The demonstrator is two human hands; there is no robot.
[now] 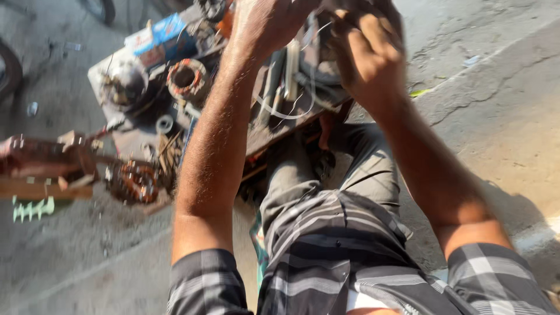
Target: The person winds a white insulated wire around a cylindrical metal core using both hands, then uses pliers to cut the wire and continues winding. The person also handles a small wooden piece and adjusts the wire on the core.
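Head view first.

**Ana:** Both hands are up at twelve o'clock, close together. The left hand (265,23) is curled shut, and the right hand (364,49) is bent in too. A thin pale wire (286,114) loops down under them, just above the low work table (262,137).

**Ben:** Are they holding the wire?

**Ana:** It runs up toward both hands, so I think they pinch it. But the fingers blur and the picture cuts them off, so I cannot tell for sure. Maybe they hold it high so the loop hangs free.

**Ben:** What else is near?

**Ana:** At ten o'clock from the hands sits a round motor coil (186,79) with copper winding. A blue box (166,32) is behind it at eleven. A dark round motor part (125,81) sits left of the coil. Far at nine o'clock lie a second copper coil (137,182) and a green toothed piece (32,209) on the ground.

**Ben:** Anything in the way?

**Ana:** The table is crowded with parts. The arms cover its middle, and the person's knees (326,175) press up right against its edge.
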